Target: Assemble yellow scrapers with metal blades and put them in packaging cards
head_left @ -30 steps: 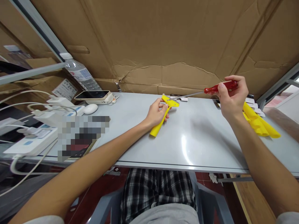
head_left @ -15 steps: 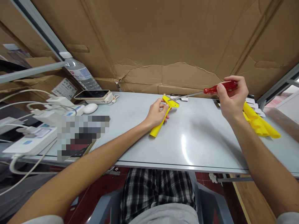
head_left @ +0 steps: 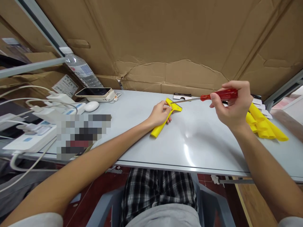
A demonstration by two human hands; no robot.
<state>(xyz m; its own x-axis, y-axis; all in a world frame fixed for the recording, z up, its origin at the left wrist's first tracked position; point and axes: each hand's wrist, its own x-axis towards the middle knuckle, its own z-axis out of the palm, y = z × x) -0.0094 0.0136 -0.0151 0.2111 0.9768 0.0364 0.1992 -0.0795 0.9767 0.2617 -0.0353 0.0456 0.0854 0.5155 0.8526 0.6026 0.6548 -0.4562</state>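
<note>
My left hand is wrapped round the handle of a yellow scraper, its T-shaped head pointing away from me at the middle of the table. A screwdriver with a clear red handle is held in my right hand, fingers closed about the grip. Its thin metal shaft slants slightly down to the left and the tip meets the scraper's head. Whether a screw sits under the tip is too small to see. Behind the head lies a small black-and-white item.
Several yellow scraper handles are piled right of my right forearm, beside white pieces. At left are a power strip with cables, a phone, a white mouse-like object and a water bottle. Cardboard stands behind the table.
My right hand and the screwdriver's handle have come a little lower and leftward, so the shaft lies flatter. The scraper stays in my left hand almost unmoved. The view has shifted slightly.
</note>
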